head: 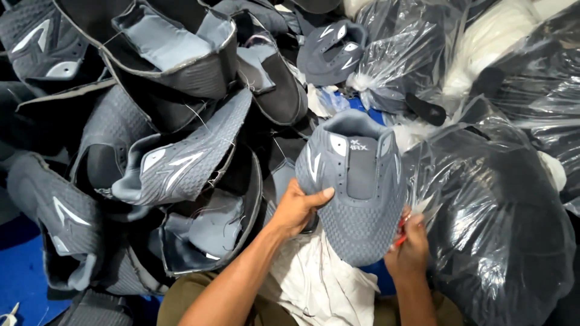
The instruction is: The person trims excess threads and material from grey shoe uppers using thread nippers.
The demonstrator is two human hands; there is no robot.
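A grey knitted shoe upper (pixel 356 187) with white side stripes and a dark tongue is held up in front of me, toe pointing down. My left hand (pixel 297 208) grips its left edge, thumb lying across the mesh. My right hand (pixel 409 244) is at the upper's lower right edge, fingers closed around a small red tool (pixel 401 232) that is mostly hidden. A white cloth (pixel 320 284) lies over my lap below the upper.
A heap of grey and black shoe uppers (pixel 175 163) fills the left and top. Clear plastic bags (pixel 501 211) of dark material crowd the right, with white stuffing in one bag (pixel 495 36) at the top. Blue floor (pixel 24 271) shows at lower left.
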